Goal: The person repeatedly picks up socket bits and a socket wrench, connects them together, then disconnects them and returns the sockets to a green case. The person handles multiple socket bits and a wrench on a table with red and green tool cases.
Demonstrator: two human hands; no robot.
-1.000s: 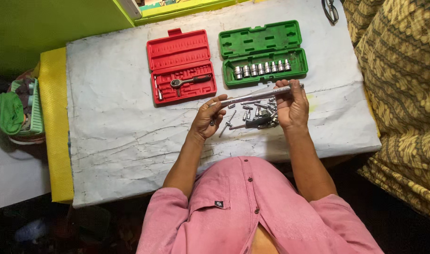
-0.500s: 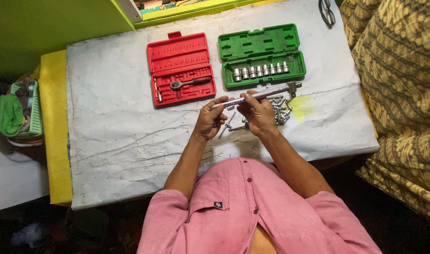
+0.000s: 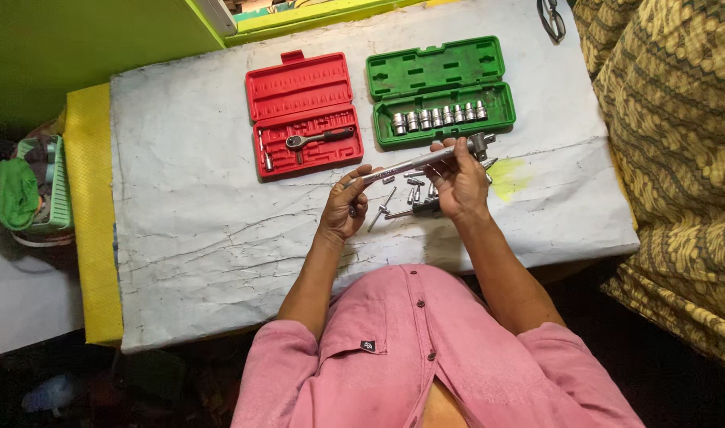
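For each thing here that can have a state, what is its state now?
Red case: open, ratchet inside.
Green case: open, row of sockets inside.
Long ratchet wrench: held off the table by both hands.
Left hand: gripping the handle end.
Right hand: gripping near the head.
Loose bits: scattered on table.

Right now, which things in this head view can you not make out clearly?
- Long metal tool: its middle is covered by the right hand.
- Loose small parts on the table: too small to identify, some under the right hand.
- Dark tool: cut off by the top edge.
- Left hand: its palm is turned away.
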